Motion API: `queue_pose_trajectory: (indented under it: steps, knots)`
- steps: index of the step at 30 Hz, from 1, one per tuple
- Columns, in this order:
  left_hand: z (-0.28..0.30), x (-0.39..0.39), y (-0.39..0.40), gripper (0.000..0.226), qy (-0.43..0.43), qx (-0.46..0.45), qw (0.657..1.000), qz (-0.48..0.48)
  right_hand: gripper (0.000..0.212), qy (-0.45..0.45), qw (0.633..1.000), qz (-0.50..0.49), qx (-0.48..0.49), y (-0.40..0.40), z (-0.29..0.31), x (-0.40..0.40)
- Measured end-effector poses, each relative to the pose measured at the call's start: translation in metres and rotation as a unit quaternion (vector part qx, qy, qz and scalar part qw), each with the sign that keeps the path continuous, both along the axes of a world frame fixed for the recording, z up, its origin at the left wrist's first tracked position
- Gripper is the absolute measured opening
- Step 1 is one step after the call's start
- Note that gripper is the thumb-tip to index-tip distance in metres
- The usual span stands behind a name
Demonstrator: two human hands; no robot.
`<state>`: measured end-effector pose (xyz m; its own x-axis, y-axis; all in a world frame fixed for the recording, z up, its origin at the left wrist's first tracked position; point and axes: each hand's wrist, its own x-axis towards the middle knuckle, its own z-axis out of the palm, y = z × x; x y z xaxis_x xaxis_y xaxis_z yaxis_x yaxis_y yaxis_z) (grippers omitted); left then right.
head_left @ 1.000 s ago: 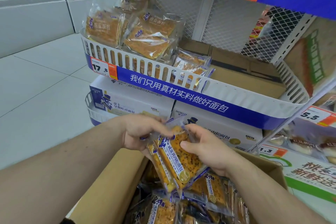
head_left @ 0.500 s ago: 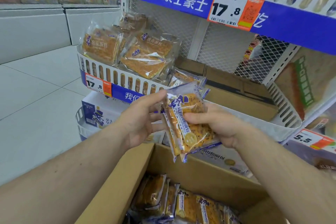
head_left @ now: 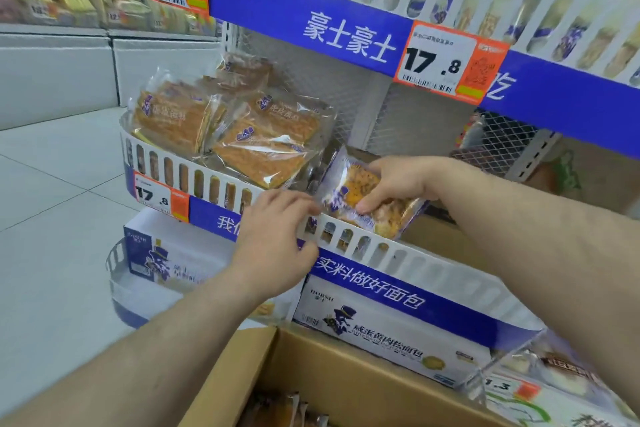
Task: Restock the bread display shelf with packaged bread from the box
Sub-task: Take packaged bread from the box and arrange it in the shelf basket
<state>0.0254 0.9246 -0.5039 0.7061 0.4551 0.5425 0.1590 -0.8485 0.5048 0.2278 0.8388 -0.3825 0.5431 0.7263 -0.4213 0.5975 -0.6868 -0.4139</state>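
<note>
My right hand (head_left: 394, 184) grips a small packet of bread (head_left: 367, 198) in clear and purple wrap, holding it just over the white slotted rail of the middle display shelf (head_left: 408, 256). My left hand (head_left: 277, 236) hangs in front of that rail with relaxed fingers, holding nothing. Larger bread packets (head_left: 249, 135) are piled on the shelf's left end. The cardboard box (head_left: 322, 378) stands open at the bottom, with a few packets (head_left: 280, 409) showing inside.
An upper shelf (head_left: 346, 28) with a blue banner and 17.8 price tags overhangs the work area. White boxed bread (head_left: 381, 333) fills the lower shelf. A brown carton (head_left: 443, 239) lies on the middle shelf's right part. Tiled floor (head_left: 52, 236) lies to the left.
Both hands lifted the small packets out of the box and up to the shelf. My left hand has let go; my right hand now holds a packet over the rail.
</note>
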Motion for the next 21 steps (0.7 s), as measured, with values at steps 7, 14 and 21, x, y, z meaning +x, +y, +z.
queue_pose_trajectory:
  steps: [7,14,21]
  knots:
    - [-0.012,0.005,0.002,0.032,0.004,0.009,1.000,-0.003,0.051,0.108,0.989,-0.004,-0.100,0.022,-0.026,0.001]
    - [-0.018,0.010,-0.001,0.025,-0.011,0.011,1.000,0.016,0.059,0.026,0.996,0.027,-0.086,0.017,-0.037,-0.002]
    - [-0.015,0.010,-0.007,0.020,0.013,0.011,0.999,0.036,0.091,-0.418,0.889,0.179,-0.055,0.022,-0.062,-0.016]
